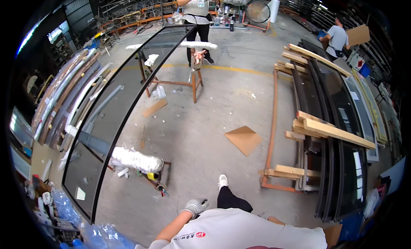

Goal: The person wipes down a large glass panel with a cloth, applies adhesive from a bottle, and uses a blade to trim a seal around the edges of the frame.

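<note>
My left hand (pixel 197 207), in a grey-and-white striped glove, hangs beside my body with loosely bent fingers and nothing in it. Most of my right hand (pixel 266 215) is hidden behind my shirt; only a bit of glove shows, so its fingers cannot be made out. Nearest to the left hand is a large dark-framed glass panel (pixel 114 139). It lies across padded supports, one of them a stand wrapped in shiny silver film (pixel 136 159) and another a wooden trestle (pixel 195 84) farther off. Neither hand touches the panel.
At the right, dark frames (pixel 327 163) are stacked with wooden battens (pixel 334 132) on an orange metal rack (pixel 270 150). A cardboard piece (pixel 243 139) lies on the floor ahead. One person (pixel 197 13) stands beyond the panel; another (pixel 337 39) is near cardboard. Long profiles (pixel 60 99) lie left.
</note>
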Motion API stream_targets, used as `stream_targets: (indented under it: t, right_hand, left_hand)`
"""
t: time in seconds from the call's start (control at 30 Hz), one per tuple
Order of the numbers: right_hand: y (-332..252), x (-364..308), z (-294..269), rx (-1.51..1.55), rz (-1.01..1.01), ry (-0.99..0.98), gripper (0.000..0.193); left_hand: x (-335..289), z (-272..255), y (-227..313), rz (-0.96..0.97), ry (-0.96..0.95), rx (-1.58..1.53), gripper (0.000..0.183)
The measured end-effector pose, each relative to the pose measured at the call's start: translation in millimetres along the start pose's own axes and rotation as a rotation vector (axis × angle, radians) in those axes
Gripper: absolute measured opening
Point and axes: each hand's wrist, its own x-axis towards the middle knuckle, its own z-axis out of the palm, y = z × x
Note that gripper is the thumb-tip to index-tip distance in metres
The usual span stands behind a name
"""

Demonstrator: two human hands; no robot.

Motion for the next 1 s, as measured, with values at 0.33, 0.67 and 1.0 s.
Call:
stream_targets:
  t: [0.33, 0.67, 1.0]
  right_hand:
    - [-119, 60, -386, 0.278, -0.132, 0.715, 0.046]
    - [-231, 70, -512, 0.325, -0.302, 0.649, 0.047]
    - [-187, 92, -493, 0.395, 0.203, 0.521, 0.051]
  left_hand:
    - [77, -149, 10, -0.072, 0.427, -0.147, 0.039]
    - [179, -219, -57, -0.203, 0.347, -0.331, 0.036]
    - [363, -454, -80, 0.136, 0.373, -0.292, 0.030]
